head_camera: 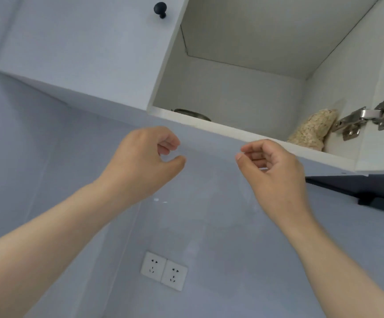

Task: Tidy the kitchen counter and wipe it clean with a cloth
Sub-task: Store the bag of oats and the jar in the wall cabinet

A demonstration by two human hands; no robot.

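Empty hands (209, 161) below open cabinet (232, 88)

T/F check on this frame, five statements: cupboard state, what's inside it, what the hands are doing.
1. The wall cupboard on the right stands open. True.
2. Both hands hold a cloth. False: the left hand and right hand are loosely curled and hold nothing.
3. A bag of oats lies on the cupboard floor near the hinge. True.
4. Four sockets sit on the wall below the hands. False: two sockets, side by side.
5. The closed door on the left has a dark round knob. True.
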